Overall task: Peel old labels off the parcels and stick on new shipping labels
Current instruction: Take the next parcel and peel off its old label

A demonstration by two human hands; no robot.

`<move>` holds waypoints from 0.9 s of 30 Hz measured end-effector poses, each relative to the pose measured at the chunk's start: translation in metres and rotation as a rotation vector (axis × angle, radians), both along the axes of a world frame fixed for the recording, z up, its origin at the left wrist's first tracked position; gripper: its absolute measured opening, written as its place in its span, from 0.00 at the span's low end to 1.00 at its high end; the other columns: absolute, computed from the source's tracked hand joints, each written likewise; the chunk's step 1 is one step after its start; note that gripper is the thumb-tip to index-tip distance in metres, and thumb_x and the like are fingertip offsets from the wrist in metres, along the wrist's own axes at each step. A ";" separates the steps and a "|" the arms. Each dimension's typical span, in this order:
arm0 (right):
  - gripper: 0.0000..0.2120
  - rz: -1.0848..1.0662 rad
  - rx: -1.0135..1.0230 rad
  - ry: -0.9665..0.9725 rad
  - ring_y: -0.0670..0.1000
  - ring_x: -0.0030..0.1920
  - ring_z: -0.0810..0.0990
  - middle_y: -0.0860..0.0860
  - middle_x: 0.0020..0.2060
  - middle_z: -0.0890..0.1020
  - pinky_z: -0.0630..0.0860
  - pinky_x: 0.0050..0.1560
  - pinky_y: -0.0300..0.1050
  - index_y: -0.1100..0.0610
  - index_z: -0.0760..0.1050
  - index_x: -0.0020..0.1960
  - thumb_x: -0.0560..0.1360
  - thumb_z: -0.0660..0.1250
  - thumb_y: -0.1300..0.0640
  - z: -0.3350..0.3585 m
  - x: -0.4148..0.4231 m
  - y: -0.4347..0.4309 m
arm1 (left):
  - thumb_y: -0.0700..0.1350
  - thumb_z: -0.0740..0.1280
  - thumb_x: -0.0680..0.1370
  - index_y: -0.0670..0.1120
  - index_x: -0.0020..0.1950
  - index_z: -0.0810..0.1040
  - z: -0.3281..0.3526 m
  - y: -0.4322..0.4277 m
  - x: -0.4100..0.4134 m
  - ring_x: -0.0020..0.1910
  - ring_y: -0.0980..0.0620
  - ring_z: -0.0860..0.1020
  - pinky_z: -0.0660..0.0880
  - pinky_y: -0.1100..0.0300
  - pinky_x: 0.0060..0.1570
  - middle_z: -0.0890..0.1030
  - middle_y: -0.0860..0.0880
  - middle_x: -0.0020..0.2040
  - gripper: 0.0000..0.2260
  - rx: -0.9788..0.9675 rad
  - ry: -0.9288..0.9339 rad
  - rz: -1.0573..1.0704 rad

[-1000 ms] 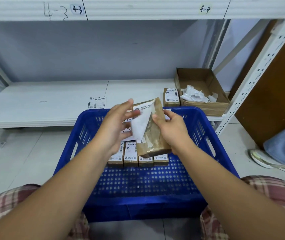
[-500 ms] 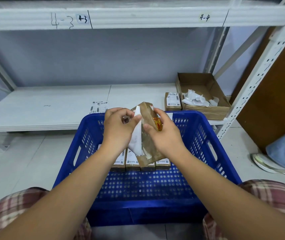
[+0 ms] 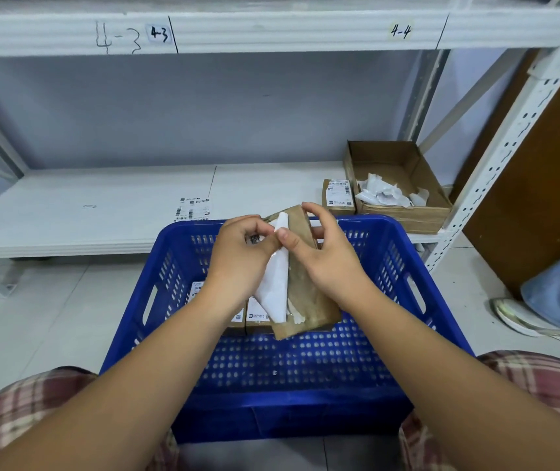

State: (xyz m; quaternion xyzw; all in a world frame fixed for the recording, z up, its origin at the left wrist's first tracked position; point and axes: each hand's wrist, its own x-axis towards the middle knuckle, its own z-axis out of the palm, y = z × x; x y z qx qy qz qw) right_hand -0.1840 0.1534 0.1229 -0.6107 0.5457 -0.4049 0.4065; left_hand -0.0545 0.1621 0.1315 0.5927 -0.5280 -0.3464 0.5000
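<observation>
blue crate (image 3: 404, 294), white shelf (image 3: 67, 212), cardboard box (image 3: 404, 217)

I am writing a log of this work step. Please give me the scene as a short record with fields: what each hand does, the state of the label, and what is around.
left hand: pinches the white label, pulling it off
right hand: holds the brown parcel above the crate
label state: mostly lifted, lower edge seems attached
blue crate: holds a row of labelled parcels
cardboard box: on the shelf, contains crumpled white paper
loose label sheet: flat on the shelf

Two hands (image 3: 242, 256), one crate (image 3: 418, 266)
</observation>
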 end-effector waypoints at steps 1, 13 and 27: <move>0.29 0.006 -0.018 0.017 0.43 0.59 0.73 0.43 0.60 0.74 0.72 0.53 0.33 0.45 0.63 0.73 0.75 0.68 0.44 0.000 0.000 -0.001 | 0.41 0.70 0.74 0.45 0.37 0.77 0.000 0.000 0.001 0.49 0.56 0.74 0.70 0.69 0.46 0.75 0.58 0.45 0.07 -0.001 0.029 -0.003; 0.29 -0.001 -0.026 0.183 0.53 0.71 0.69 0.52 0.71 0.72 0.68 0.69 0.49 0.47 0.58 0.78 0.79 0.62 0.42 -0.004 0.003 -0.005 | 0.40 0.67 0.77 0.46 0.35 0.72 -0.006 0.001 -0.002 0.59 0.56 0.73 0.69 0.59 0.59 0.75 0.58 0.58 0.11 0.044 0.106 0.033; 0.25 0.036 0.001 0.189 0.54 0.71 0.68 0.53 0.71 0.72 0.64 0.61 0.40 0.50 0.58 0.78 0.83 0.57 0.47 -0.004 0.000 -0.007 | 0.37 0.65 0.78 0.45 0.34 0.72 -0.005 -0.001 0.000 0.63 0.54 0.72 0.67 0.57 0.64 0.74 0.48 0.66 0.12 0.069 0.138 0.029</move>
